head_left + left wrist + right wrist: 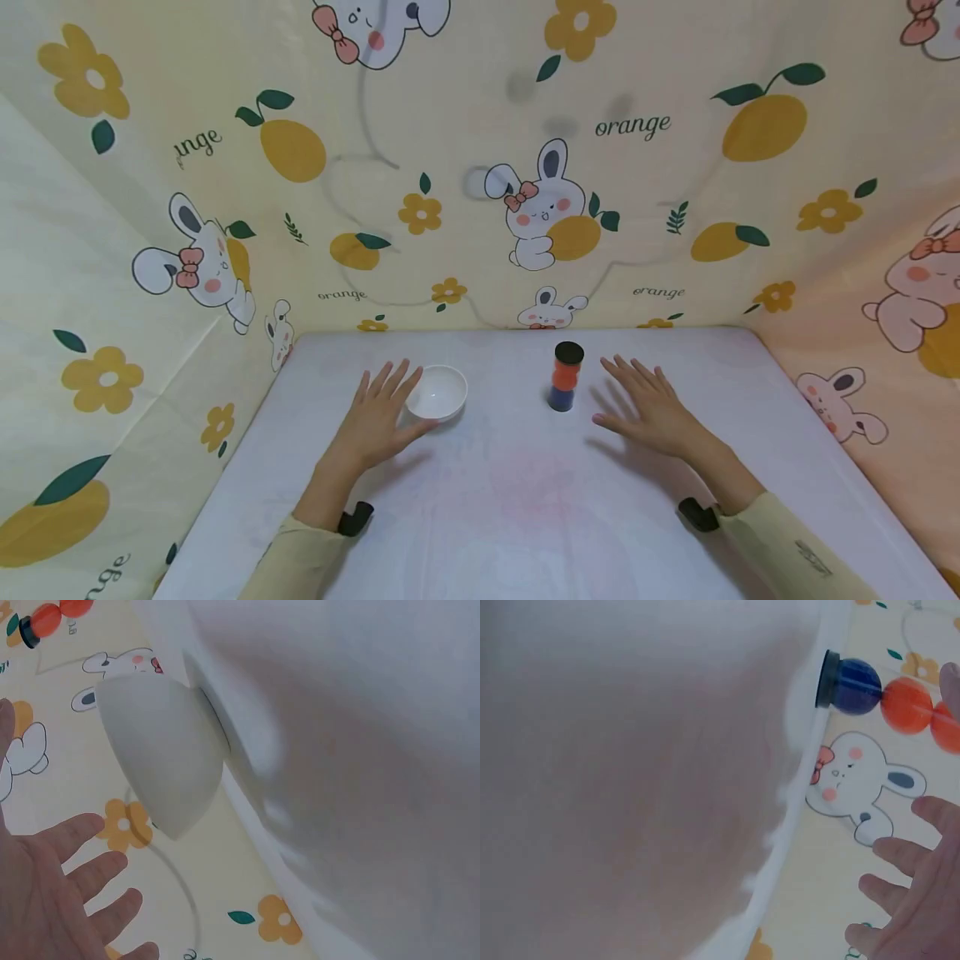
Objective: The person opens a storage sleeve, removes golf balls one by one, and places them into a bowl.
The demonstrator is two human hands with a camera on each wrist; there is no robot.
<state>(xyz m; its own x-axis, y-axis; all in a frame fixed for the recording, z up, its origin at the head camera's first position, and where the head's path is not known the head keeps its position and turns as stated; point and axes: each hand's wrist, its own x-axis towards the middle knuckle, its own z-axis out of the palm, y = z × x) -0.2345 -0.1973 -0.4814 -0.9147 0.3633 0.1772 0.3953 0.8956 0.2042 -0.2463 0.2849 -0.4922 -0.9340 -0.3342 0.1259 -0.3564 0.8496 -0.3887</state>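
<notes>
A white bowl (438, 393) stands upright on the table, left of the middle; its side fills much of the left wrist view (161, 750). My left hand (375, 421) hovers at the bowl's left, fingers spread and holding nothing. Right of the middle stands a clear tube (566, 377) with a black lid, two orange balls and a dark blue ball stacked inside. In the right wrist view the blue ball (856, 686) sits by the tube's dark base. To the tube's right is my right hand (652, 408), spread and a little apart from it, with nothing in it.
The white table (510, 517) reaches back to a cloth wall (465, 250) printed with rabbits, oranges and flowers. Similar cloth flanks the table on both sides. A dark strap piece (356, 518) shows at the left wrist and another (699, 514) at the right.
</notes>
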